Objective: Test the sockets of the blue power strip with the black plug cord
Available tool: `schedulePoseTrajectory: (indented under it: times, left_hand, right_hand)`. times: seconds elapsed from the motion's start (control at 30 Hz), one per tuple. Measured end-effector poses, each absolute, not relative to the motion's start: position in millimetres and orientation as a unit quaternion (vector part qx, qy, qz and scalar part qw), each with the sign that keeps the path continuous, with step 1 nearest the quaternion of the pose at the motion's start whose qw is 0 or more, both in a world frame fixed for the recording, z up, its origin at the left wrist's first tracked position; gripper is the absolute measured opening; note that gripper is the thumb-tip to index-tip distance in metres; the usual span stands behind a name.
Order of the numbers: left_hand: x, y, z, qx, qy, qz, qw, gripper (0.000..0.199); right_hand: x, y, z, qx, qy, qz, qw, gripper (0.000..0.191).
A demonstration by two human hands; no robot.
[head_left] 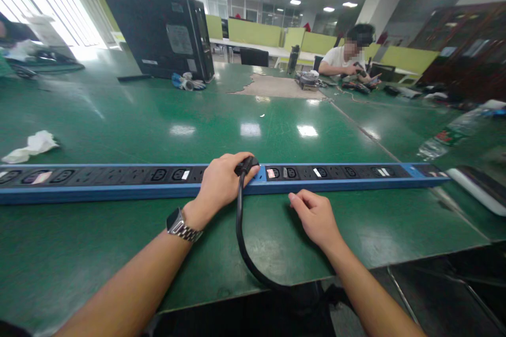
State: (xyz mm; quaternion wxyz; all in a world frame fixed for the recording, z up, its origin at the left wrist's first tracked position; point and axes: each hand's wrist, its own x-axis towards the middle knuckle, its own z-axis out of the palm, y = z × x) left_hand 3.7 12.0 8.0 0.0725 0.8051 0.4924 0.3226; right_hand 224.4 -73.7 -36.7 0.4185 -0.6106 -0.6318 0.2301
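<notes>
A long blue power strip [118, 194] with black sockets lies across the green table. Near its middle, my left hand [223, 179] has its fingers wrapped round a black plug [245, 164] at the strip's upper face; whether the plug sits in a socket is hidden. From the plug a thick black cable [240, 231] curves down over the table's front edge. My right hand [316, 213] rests just in front of the strip, right of the cable, with its fingers curled; whether anything small is between them cannot be made out. A metal watch is on my left wrist.
A black computer case [158, 37] stands at the back left, gloves [187, 81] beside it. Crumpled tissue [33, 146] lies at the left. A plastic bottle [454, 131] and a white-edged object [480, 189] are at the right. Across the table a person [350, 58] handles something.
</notes>
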Motion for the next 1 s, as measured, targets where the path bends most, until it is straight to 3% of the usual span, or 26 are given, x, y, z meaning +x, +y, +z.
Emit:
schedulePoseTrajectory:
  times: [0.3,0.53,0.7,0.8,0.87,1.0]
  left_hand:
    - [13.2,1.2,9.4,0.855,0.439,0.274,-0.020,0.030]
    - [5.9,-5.8,4.6,0.887,0.388,0.250,-0.022,0.062]
    - [4.8,-7.0,-4.1,0.870,0.421,0.250,-0.053,0.077]
    - [6.6,-6.1,-8.7,0.856,0.442,0.259,-0.070,0.069]
    - [7.1,-5.5,-10.1,0.851,0.451,0.258,-0.075,0.060]
    - [6.6,-5.3,-9.7,0.857,0.442,0.255,-0.070,0.053]
  right_hand:
    - [223.4,-74.0,-36.1,-0.609,-0.633,0.233,0.418,0.041]
    - [224.6,-73.6,-36.6,-0.611,-0.618,0.257,0.423,0.040]
    - [193.5,-59.2,-11.8,-0.617,-0.458,0.486,0.418,0.048]
    - [159.8,-45.2,15.1,-0.564,-0.381,0.634,0.367,0.048]
    - [143.9,-38.2,33.5,-0.515,-0.334,0.682,0.399,0.043]
    - [152.5,-38.8,59.2,-0.409,-0.290,0.673,0.543,0.037]
